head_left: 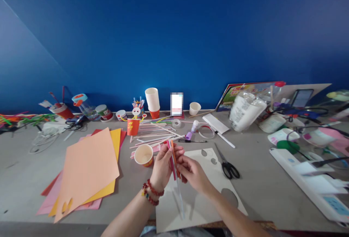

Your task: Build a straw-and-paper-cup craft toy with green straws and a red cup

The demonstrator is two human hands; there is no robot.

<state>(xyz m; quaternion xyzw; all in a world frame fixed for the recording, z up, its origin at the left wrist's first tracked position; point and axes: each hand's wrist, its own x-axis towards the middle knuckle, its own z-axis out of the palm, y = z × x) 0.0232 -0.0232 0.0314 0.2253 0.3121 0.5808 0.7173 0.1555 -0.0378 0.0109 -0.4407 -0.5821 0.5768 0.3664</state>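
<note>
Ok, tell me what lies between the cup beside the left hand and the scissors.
Between the cup and scissors, the head view shows the left hand and right hand holding thin sticks above a pale sheet.

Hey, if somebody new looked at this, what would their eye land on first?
Probably the broad, bright blue wall filling the upper background, then the bare hands at lower centre, holding thin pink, orange and pale strips. Next might come the red paper cup with a white rabbit face, left of centre, and the peach, yellow and pink paper sheets at left.
</note>
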